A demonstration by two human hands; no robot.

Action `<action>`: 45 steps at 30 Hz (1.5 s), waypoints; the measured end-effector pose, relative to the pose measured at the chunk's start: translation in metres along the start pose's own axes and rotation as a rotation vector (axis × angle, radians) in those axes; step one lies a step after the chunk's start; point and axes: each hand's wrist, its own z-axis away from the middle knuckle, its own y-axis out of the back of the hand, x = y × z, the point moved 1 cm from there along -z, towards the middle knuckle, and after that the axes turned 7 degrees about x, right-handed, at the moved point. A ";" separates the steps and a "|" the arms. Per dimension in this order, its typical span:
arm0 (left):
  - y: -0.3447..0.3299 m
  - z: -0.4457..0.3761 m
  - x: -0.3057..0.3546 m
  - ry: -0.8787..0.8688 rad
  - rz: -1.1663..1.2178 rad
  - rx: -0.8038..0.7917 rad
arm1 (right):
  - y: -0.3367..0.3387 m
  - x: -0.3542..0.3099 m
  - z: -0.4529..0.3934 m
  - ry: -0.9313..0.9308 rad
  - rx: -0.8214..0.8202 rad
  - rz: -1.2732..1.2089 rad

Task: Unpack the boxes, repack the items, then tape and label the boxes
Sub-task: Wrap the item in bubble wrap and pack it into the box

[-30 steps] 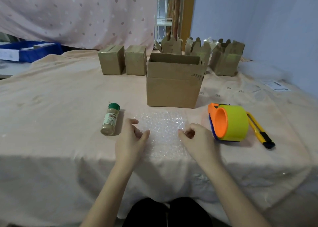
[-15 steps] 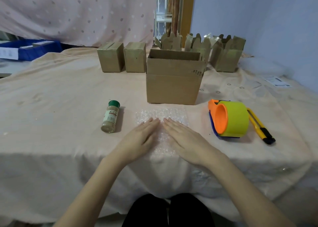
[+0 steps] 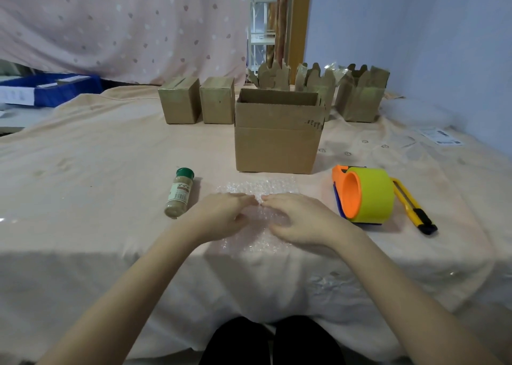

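Observation:
A sheet of clear bubble wrap [image 3: 260,186] lies flat near the table's front edge. My left hand [image 3: 221,215] and my right hand [image 3: 302,218] both rest on it, palms down, with the fingertips almost meeting over its middle. The fingers bend slightly and grip nothing that I can see. A spice bottle [image 3: 179,193] with a green cap lies on its side just left of my left hand. Behind the wrap stands an open cardboard box [image 3: 277,143]; its inside is hidden.
A yellow-and-orange tape dispenser [image 3: 365,195] and a yellow utility knife [image 3: 412,207] lie to the right. Two closed small boxes [image 3: 180,101] stand at the back, with several opened ones [image 3: 360,96] further right. Labels [image 3: 440,136] lie far right, a blue bin [image 3: 50,87] far left.
My hands moved from the sheet's side edges to its middle and flattened onto it. Since half a second ago the fingers have turned inward toward each other.

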 end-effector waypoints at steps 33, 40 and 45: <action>0.147 -0.116 -0.010 0.159 0.718 0.646 | 0.162 0.041 -0.094 -0.191 0.646 -0.356; 0.141 -0.139 -0.024 0.254 0.786 0.626 | 0.156 0.058 -0.109 -0.206 0.528 -0.354; 0.123 -0.143 -0.028 0.288 0.597 0.650 | 0.148 0.063 -0.109 -0.224 0.500 -0.330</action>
